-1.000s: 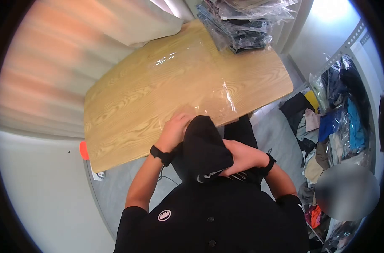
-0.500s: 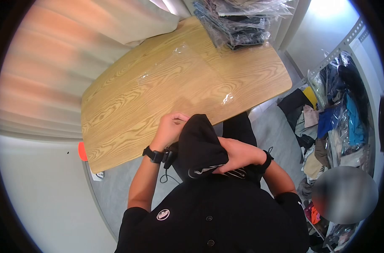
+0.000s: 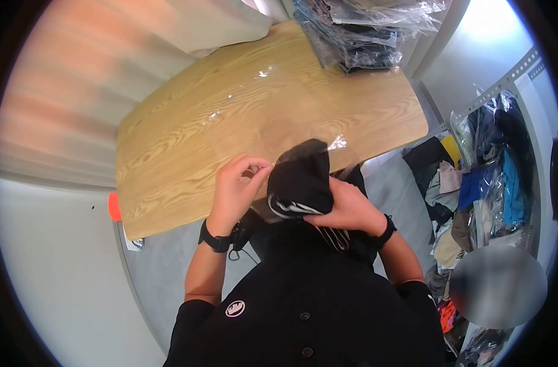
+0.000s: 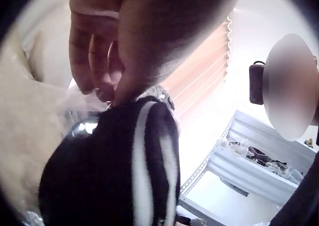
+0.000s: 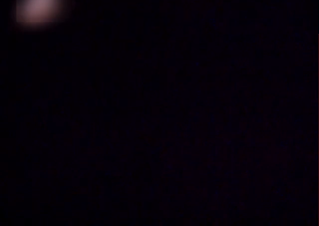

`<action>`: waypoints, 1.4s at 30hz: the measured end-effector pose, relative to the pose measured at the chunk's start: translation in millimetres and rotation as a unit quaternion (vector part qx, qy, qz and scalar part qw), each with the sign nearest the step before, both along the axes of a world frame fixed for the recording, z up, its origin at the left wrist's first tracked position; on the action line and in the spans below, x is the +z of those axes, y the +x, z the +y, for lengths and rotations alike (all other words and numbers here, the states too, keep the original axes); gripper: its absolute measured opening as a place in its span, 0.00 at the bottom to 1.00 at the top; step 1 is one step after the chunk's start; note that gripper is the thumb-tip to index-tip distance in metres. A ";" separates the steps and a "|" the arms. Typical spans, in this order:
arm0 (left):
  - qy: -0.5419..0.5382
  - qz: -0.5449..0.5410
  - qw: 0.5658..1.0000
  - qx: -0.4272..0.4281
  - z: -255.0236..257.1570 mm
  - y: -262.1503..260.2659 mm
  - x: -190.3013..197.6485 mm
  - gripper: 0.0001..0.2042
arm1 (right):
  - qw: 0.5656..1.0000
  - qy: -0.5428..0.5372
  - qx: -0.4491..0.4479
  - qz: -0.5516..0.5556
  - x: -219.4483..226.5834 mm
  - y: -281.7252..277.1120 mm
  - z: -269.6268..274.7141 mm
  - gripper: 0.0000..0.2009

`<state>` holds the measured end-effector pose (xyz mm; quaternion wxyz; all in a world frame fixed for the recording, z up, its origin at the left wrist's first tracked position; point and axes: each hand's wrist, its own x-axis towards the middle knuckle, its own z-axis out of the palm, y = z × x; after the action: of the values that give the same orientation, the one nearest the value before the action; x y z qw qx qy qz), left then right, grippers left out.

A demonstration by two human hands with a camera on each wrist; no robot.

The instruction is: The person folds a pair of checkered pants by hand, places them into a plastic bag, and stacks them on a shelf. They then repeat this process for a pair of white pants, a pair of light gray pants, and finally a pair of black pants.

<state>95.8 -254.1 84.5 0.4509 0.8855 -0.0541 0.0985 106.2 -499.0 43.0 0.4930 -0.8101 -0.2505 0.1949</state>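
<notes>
A folded black garment (image 3: 300,177) with white stripes is held in my right hand (image 3: 351,209), whose thumb lies over its near edge and whose other fingers are hidden beneath. My left hand (image 3: 235,186) is just left of the garment, thumb and fingertips together, pinching the edge of a clear plastic bag (image 3: 291,116). The bag spreads from there over the table, and the garment's far end overlaps it. In the left wrist view, the striped black cloth (image 4: 99,161) lies right below the pinched fingertips, with hazy film beside it. The right wrist view is almost wholly dark.
A wooden table (image 3: 168,159) stands in front of me, with a stack of bagged clothes (image 3: 367,43) at its far right. A curtain (image 3: 107,79) hangs along the left. On the right, loose and bagged clothes (image 3: 475,183) lie by a metal rack (image 3: 514,76).
My right hand has raised the black garment and moved it forward over the table's edge. My left hand has shifted slightly left and up, and the plastic bag has moved with it.
</notes>
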 end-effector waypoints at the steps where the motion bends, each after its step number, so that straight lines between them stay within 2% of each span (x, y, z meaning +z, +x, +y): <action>1: 0.007 -0.020 1.000 0.012 -1.4 -1.7 4.6 0.04 | 0.998 -0.058 -0.025 -0.031 0.7 2.5 6.0 0.36; 3: 0.020 -0.057 0.998 0.034 -5.3 -3.8 15.0 0.04 | 0.978 -0.174 -0.052 -0.105 1.5 8.3 17.9 0.37; 7: 0.058 -0.094 0.994 -0.014 -17.8 -0.4 25.4 0.05 | 0.951 -0.228 -0.079 -0.195 -2.7 29.9 52.8 0.35; 9: 0.104 -0.099 0.989 -0.042 -21.4 3.1 16.2 0.06 | 0.938 -0.213 -0.112 -0.250 -25.6 47.1 73.5 0.36; 11: 0.115 -0.087 0.989 -0.028 -25.4 4.1 4.9 0.06 | 0.937 -0.221 -0.148 -0.227 -5.9 54.1 85.7 0.41; 14: 0.124 -0.129 0.984 -0.007 -18.7 2.0 -7.0 0.12 | 0.902 -0.195 -0.166 -0.346 -8.3 52.6 78.6 0.50; 15: 0.126 -0.159 0.979 0.010 -16.6 -1.9 -7.0 0.13 | 0.949 -0.139 -0.127 -0.252 9.5 43.9 65.7 0.49; 16: 0.127 -0.190 0.973 0.027 -14.5 -7.0 -7.6 0.14 | 0.951 -0.062 -0.121 -0.278 7.3 39.3 53.9 0.44; 18: 0.072 -0.109 0.985 0.111 3.2 -25.3 -35.8 0.18 | 0.947 -0.008 -0.169 -0.273 0.7 20.4 29.8 0.40; 20: 0.021 -0.021 0.979 0.203 16.4 -38.7 -55.5 0.20 | 0.913 0.043 -0.337 -0.228 -20.9 2.6 10.8 0.34; 22: -0.026 0.076 0.973 0.216 27.2 -44.9 -73.5 0.24 | 0.875 0.170 -0.450 -0.048 -65.4 -6.0 10.3 0.29; 23: -0.051 0.118 0.967 0.218 29.5 -47.1 -79.8 0.25 | 0.835 0.228 -0.499 0.044 -81.7 -10.8 7.3 0.26; 24: -0.076 0.157 0.960 0.218 31.3 -45.8 -84.8 0.25 | 0.816 0.320 -0.420 0.234 -87.9 -12.1 -2.1 0.24; 25: -0.130 0.197 0.950 0.207 32.5 -42.1 -88.3 0.25 | 0.757 0.396 -0.320 0.410 -92.3 -11.3 -12.8 0.23; 26: -0.183 0.235 0.934 0.196 33.8 -37.4 -90.9 0.24 | 0.660 0.451 -0.202 0.566 -96.0 -10.5 -17.6 0.21; 27: -0.235 0.271 0.915 0.184 35.5 -34.2 -93.9 0.23 | 0.635 0.485 -0.128 0.587 -96.2 -10.2 -10.4 0.21; 30: -0.226 0.260 0.931 0.122 37.2 -25.3 -110.5 0.26 | 0.760 0.379 -0.136 0.511 -78.9 -8.7 10.7 0.21; 31: -0.239 0.264 0.928 0.114 36.4 -23.6 -114.1 0.28 | 0.765 0.361 -0.174 0.505 -64.0 -3.4 17.5 0.21; 34: -0.283 0.262 0.918 0.096 29.7 -20.2 -116.0 0.31 | 0.750 0.320 -0.171 0.554 -65.5 8.5 12.9 0.20; 36: -0.319 0.247 0.911 0.089 22.8 -23.8 -108.5 0.32 | 0.755 0.315 -0.149 0.556 -47.9 8.4 13.9 0.19; 37: -0.392 0.260 0.877 0.094 13.9 -24.3 -84.9 0.32 | 0.757 0.312 -0.139 0.557 -39.0 8.4 15.1 0.19; 40: -0.479 0.232 0.842 0.089 17.2 -23.6 -101.3 0.28 | 0.740 0.322 -0.134 0.575 -34.9 9.0 18.2 0.18; 42: -0.493 0.247 0.827 0.109 18.4 -22.9 -99.9 0.24 | 0.737 0.326 -0.114 0.581 -20.0 12.7 19.2 0.17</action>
<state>72.9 -235.7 -15.4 0.8118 0.5409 0.2114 -0.0611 118.9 -479.8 22.9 0.7953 -0.3513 0.1302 0.4765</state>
